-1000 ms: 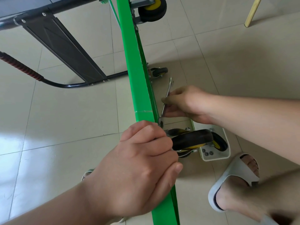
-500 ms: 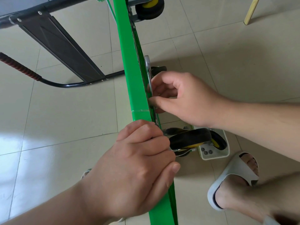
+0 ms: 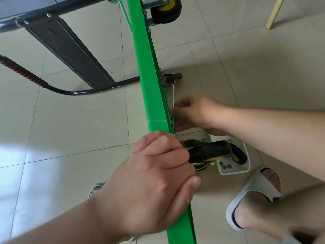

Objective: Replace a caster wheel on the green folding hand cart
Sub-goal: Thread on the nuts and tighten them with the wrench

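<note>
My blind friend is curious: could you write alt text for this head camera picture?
A left hand grips the edge of a green cart beside its black-and-yellow caster wheel; the right hand holds a slim wrench by the cart's underside. A white parts tray lies nearby.

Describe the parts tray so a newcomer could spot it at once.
Follow the green cart down to the left hand; a black caster sticks out right of it. The tray lies on the floor beyond that caster, by the sandal: the only white, rounded-corner dish, holding loose nuts.
</note>
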`<action>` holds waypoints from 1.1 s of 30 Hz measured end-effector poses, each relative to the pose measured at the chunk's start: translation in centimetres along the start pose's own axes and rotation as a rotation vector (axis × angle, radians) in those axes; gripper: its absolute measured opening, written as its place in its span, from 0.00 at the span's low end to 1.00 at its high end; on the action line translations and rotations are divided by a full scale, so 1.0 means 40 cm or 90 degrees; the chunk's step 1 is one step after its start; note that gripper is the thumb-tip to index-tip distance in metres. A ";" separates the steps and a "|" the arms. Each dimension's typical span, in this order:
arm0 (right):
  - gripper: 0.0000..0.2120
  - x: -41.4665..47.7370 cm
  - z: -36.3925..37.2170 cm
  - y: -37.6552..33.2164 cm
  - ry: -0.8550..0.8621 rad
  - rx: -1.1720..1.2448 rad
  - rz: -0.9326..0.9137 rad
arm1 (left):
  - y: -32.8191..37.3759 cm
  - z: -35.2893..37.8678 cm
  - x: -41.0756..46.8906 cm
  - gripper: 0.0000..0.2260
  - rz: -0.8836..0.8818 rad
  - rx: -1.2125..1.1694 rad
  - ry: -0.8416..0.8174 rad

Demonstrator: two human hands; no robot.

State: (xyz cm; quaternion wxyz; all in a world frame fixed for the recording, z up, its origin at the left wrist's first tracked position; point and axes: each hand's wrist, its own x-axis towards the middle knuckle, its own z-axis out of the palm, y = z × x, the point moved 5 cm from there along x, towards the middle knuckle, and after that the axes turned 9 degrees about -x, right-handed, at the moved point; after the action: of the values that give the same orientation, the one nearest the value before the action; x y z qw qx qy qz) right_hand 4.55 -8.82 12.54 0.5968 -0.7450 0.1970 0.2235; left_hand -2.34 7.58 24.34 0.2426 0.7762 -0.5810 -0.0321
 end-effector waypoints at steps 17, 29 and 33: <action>0.09 -0.027 -0.050 -0.030 0.098 0.082 0.027 | 0.000 -0.002 0.002 0.20 -0.005 0.001 0.005; 0.08 -0.160 -0.016 -0.110 0.071 -0.186 -0.467 | 0.000 -0.002 0.005 0.19 -0.008 -0.003 0.000; 0.07 -0.165 -0.007 -0.095 0.055 -0.205 -0.473 | 0.000 -0.002 0.004 0.19 -0.009 -0.001 0.003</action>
State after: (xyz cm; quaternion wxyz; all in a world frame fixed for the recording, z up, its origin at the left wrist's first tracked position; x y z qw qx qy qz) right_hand 1.30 -8.11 19.38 0.5041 -0.8580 -0.0983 -0.0107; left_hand -2.24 7.44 24.43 0.2444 0.7802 -0.5748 -0.0328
